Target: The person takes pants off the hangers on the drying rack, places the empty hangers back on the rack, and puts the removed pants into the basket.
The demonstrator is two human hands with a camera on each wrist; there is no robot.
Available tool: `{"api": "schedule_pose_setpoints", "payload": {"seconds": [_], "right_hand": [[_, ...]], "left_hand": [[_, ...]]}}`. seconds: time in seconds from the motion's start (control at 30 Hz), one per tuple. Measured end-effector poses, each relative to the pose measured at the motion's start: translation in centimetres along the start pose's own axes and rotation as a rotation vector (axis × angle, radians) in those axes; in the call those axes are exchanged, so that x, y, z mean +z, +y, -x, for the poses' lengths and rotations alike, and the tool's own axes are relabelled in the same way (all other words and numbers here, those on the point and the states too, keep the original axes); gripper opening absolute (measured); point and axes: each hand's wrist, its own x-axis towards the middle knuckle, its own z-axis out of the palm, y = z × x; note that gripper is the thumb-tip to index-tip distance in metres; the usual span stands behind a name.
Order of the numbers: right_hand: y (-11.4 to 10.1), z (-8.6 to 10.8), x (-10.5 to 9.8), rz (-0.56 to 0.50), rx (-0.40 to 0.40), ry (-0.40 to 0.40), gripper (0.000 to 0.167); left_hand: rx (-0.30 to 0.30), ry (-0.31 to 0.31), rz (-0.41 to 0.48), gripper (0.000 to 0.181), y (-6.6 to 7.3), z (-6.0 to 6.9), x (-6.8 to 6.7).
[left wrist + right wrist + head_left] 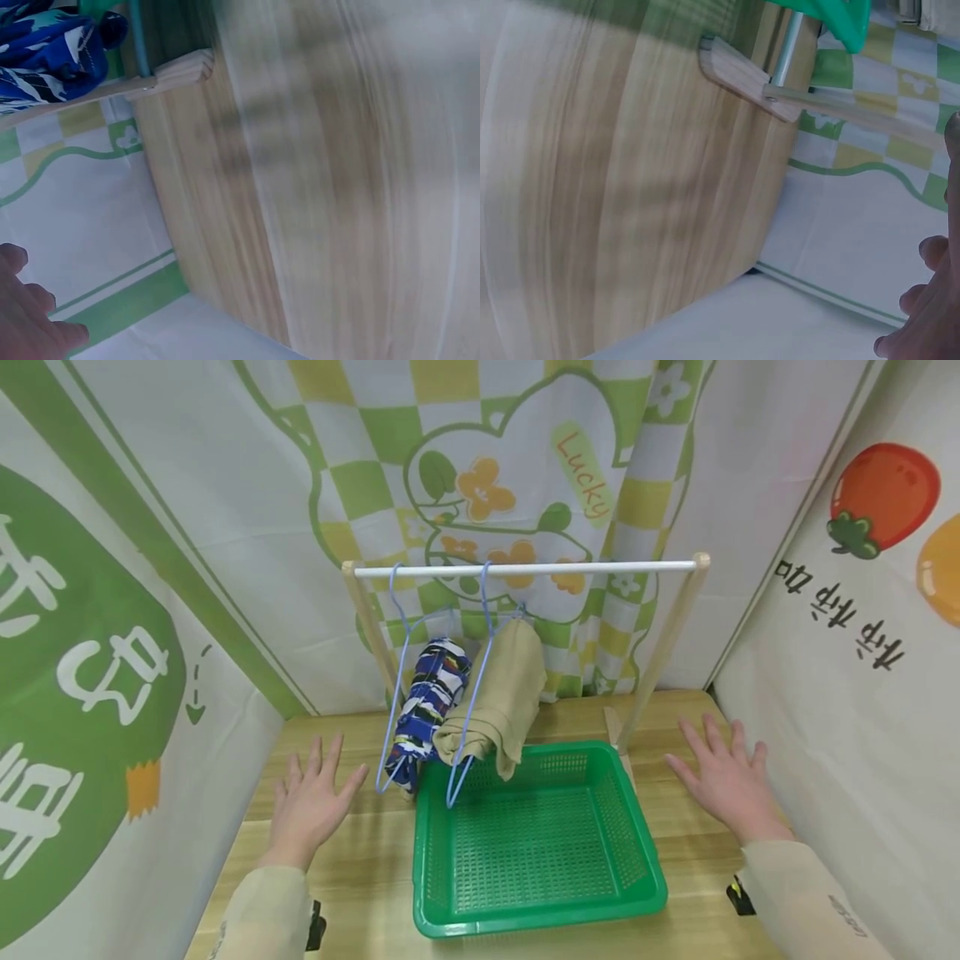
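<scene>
My left hand [313, 797] is held with spread fingers over the table, left of the green basket [654, 893], and holds nothing. On the other side my right hand [729, 781] is likewise spread and bare, beside the rack's right post. Two blue hangers [384, 752] hang from the white rod [540, 568] of a small wooden rack. Near the left hanger is a blue, white and black patterned cloth [431, 697]. A beige cloth [510, 685] is by the right one, its lower end over the basket's back left corner. In the wrist views only some fingers show.
A wooden table [360, 885] carries the rack and basket. Behind stands a green and yellow checked curtain [390, 493]. Printed white walls close in on the left [232, 760] and right [862, 752]. The rack's wooden foot [735, 71] sits on the tabletop.
</scene>
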Motion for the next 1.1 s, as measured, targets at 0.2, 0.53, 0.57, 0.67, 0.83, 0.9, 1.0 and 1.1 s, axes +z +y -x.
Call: {"api": "schedule_pose_setpoints", "payload": {"seconds": [0.2, 0.53, 0.57, 0.67, 0.83, 0.9, 1.0, 1.1], "right_hand": [[-1.5, -0.3, -0.8, 0.013, -0.027, 0.041, 0.077], [-5.1, -1.2, -2.3, 0.022, -0.107, 0.080, 0.076], [-5.4, -1.2, -2.4, 0.026, -0.118, 0.084, 0.076], [-6.4, -1.4, -2.7, 0.037, -0.147, 0.092, 0.076], [-8.2, -1.3, -3.1, 0.049, -0.182, 0.088, 0.076], [-9.0, -1.3, -3.3, 0.049, -0.199, 0.089, 0.077], [-10.2, -1.3, -3.6, 0.052, -0.231, 0.101, 0.078], [-11.4, -1.4, -3.9, 0.058, -0.274, 0.121, 0.078]], "left_hand": [[0.030, 0.019, 0.021, 0.082, 1.2, -0.4, -0.7], [0.107, 0.047, 0.062, 0.082, 3.1, -2.0, -2.9], [0.117, 0.051, 0.066, 0.081, 3.3, -2.2, -3.1], [0.136, 0.055, 0.072, 0.081, 3.9, -2.8, -3.8], [0.157, 0.057, 0.092, 0.081, 5.0, -3.6, -5.0], [0.167, 0.058, 0.099, 0.081, 5.3, -3.9, -5.5], [0.180, 0.059, 0.108, 0.082, 5.7, -4.3, -6.1], [0.184, 0.057, 0.115, 0.082, 6.1, -4.7, -6.8]]}}
